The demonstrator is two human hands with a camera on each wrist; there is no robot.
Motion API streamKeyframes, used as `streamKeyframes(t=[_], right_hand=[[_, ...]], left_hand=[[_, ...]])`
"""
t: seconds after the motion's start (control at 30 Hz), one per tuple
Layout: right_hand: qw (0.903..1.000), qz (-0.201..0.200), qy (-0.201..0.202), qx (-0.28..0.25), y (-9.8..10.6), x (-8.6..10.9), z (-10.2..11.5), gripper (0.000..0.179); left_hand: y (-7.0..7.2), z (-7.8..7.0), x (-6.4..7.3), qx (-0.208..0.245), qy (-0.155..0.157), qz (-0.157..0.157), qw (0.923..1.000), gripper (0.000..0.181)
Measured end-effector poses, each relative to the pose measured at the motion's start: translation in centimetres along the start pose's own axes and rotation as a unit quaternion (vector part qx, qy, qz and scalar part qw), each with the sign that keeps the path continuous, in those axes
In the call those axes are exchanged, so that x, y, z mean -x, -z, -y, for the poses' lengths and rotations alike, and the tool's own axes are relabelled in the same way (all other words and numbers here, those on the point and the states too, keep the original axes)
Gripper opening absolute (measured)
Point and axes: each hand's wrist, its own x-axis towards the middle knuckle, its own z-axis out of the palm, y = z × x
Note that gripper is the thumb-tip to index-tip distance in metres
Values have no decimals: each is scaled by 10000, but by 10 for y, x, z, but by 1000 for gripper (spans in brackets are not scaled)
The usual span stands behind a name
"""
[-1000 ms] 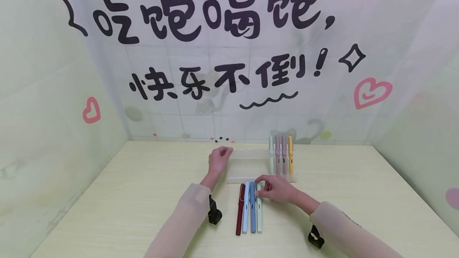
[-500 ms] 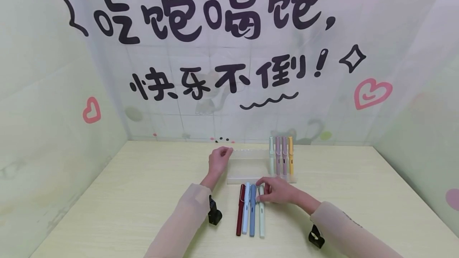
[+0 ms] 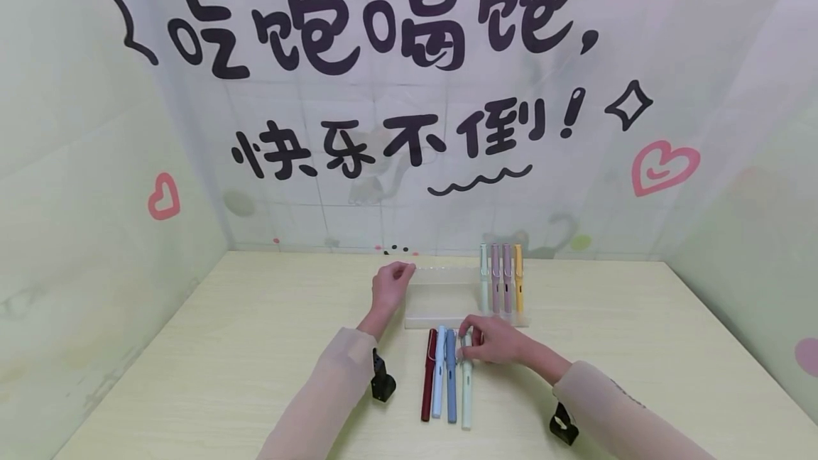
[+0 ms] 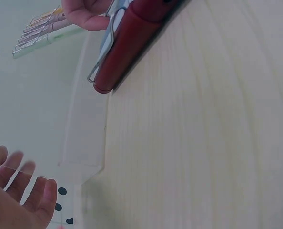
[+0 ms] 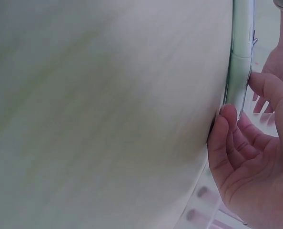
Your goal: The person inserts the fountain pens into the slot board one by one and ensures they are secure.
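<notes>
My left hand (image 3: 390, 286) grips the upper left corner of a clear plastic pen stand (image 3: 441, 300), its fingers showing through the panel in the left wrist view. With thumb and fingertips, my right hand (image 3: 495, 339) pinches the clip end of a pale green capped pen (image 3: 467, 389) in front of the stand; the right wrist view shows this pen (image 5: 239, 71) close up. Left of it lie a blue pen (image 3: 451, 389), a light blue pen (image 3: 438, 382) and a dark red pen (image 3: 427, 382), side by side with their clip ends toward the stand.
At the stand's right end, a mint pen (image 3: 483, 282), two mauve pens (image 3: 501, 282) and a yellow pen (image 3: 518, 282) stand in a row. A pale wood tabletop (image 3: 255, 360) runs back to a printed curtain (image 3: 358, 218). Each wrist wears a black camera mount.
The pale green pen has slid slightly toward me and right, leaving a gap beside the blue pen, and my right hand shifted slightly with it. My left hand has stayed on the stand.
</notes>
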Motion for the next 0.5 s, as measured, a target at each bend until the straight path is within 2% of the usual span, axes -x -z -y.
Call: streamKeyframes(t=[0.5], right_hand=[[9995, -284, -115, -68, -3, 0, -1, 19]], left_hand=[[0, 1, 0, -40, -37, -23, 10000, 24]])
